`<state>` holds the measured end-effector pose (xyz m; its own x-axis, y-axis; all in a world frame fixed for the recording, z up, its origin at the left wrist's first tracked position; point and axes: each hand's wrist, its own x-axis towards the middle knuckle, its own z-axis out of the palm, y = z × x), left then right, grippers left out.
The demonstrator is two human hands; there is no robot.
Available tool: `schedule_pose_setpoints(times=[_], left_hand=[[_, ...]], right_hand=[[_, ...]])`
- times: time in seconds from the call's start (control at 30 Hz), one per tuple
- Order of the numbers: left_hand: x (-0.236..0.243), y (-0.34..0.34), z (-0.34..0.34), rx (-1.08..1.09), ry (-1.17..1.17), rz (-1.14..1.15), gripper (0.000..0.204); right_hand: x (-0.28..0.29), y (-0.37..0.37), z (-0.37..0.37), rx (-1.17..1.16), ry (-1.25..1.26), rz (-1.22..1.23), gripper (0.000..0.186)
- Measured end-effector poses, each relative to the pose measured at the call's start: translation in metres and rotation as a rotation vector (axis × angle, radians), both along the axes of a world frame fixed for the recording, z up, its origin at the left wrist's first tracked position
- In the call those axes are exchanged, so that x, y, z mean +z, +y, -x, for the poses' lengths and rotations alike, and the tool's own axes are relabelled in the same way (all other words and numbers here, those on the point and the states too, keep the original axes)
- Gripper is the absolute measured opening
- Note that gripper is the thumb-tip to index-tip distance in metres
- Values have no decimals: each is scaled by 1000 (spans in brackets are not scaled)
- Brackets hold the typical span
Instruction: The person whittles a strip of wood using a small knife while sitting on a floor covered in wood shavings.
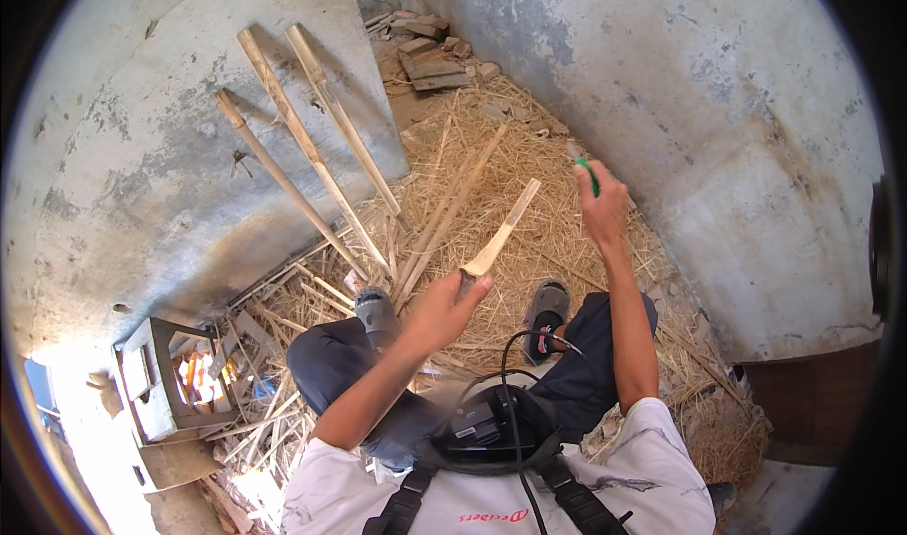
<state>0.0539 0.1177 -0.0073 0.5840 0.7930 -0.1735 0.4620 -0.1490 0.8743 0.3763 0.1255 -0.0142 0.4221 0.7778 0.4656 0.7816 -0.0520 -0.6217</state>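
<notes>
The left hand (446,310) grips a pale wooden piece (493,252) by its near end, seemingly leaving its length exposed; well apart, the right hand (605,204) closes around a green-handled tool (589,174). Poles (304,138) lean far left, wall-propped.

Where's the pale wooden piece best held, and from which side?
Probably by the lower end of the pale wooden piece, coming from below and left, where the left hand grips it. The piece slants up and to the right, so this leaves its slimmer upper length bare and the fingers apart from the green-handled tool in the right hand.
</notes>
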Motion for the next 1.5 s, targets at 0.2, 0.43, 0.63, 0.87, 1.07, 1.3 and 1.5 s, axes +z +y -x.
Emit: schedule_pose_setpoints(times=[0.2, 0.43, 0.63, 0.87, 1.07, 1.3, 1.5], left_hand=[[31, 11, -4, 16, -226, 601, 55], [19, 19, 1, -16, -357, 734, 51], [2, 14, -6, -32, -156, 165, 44], [-11, 17, -5, 9, -46, 81, 51], [-10, 17, -4, 15, 1, 12, 55], [-11, 15, -5, 23, 13, -40, 58], [-21, 16, -3, 17, 0, -15, 59]], right_hand=[[9, -15, 24, 181, 21, -90, 37], [-2, -27, 79, 572, -82, -5, 27], [-6, -28, 91, 657, -79, 2, 28], [-7, -27, 94, 622, -70, 3, 28], [-5, -26, 94, 613, -106, 1, 29], [-2, -27, 92, 587, -119, -42, 31], [-5, -24, 86, 564, -148, -40, 30]])
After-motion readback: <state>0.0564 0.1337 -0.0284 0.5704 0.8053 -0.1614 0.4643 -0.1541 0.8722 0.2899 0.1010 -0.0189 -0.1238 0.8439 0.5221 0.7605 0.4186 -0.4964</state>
